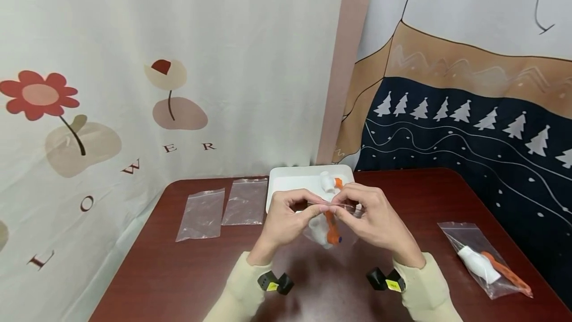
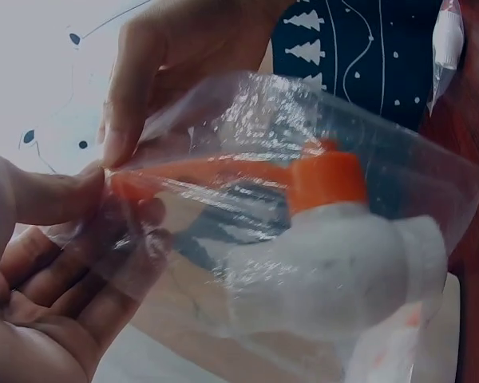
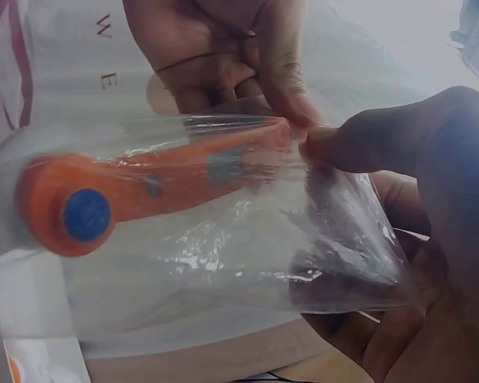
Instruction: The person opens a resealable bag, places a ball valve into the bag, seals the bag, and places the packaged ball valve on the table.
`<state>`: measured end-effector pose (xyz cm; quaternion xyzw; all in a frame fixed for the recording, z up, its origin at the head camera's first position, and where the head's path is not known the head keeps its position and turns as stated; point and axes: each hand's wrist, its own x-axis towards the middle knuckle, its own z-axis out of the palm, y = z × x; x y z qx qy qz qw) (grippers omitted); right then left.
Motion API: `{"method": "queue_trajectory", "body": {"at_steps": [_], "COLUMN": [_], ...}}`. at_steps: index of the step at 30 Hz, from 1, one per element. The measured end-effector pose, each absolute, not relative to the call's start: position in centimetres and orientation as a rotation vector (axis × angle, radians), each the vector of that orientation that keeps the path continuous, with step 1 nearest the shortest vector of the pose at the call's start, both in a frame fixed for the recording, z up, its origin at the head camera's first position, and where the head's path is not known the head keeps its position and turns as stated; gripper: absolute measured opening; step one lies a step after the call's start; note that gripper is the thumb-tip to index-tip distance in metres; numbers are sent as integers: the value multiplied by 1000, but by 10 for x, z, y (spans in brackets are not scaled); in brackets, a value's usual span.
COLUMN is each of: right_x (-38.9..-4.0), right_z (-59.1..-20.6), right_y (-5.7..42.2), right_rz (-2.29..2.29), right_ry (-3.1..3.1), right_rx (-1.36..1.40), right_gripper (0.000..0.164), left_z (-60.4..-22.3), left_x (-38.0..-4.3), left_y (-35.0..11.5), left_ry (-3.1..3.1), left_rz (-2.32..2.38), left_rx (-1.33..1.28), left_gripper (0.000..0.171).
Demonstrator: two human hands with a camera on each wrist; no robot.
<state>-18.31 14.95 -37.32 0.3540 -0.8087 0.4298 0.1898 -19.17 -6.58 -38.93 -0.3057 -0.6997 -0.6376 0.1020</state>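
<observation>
Pinched the mouth of a clear bag between thumb and fingers of the left hand, and gripped the same edge with the right hand, thumbs almost meeting. Held the bag up above the dark red table, near a white tray. Carried inside it a white fitting topped by an orange handle, with a blue cap on the pivot and the handle's far end pointing toward the pinching fingers. Saw another fitting, white and orange, lying in the tray. Noticed two flat clear bags side by side to the left, and a filled bag with white and orange parts at far right.
</observation>
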Motion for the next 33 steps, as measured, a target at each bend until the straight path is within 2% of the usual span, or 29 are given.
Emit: {"method": "queue_trajectory", "body": {"at_steps": [11, 18, 33], "right_x": [-183, -184, -184], "right_z": [-371, -372, -372], "right_y": [151, 157, 160], "right_rz": [1240, 1240, 1219], "right_ry": [-2290, -2320, -2337], "right_rx": [957, 935, 898], "right_gripper": [15, 5, 8], "left_z": [-383, -380, -377], "left_x": [-186, -187, -187], "left_y": [-66, -71, -74], "left_ry": [-2061, -2102, -2136], "left_rz": [-1861, -1803, -1745], "left_rx": [-786, -749, -741], "left_gripper": [6, 8, 6]}}
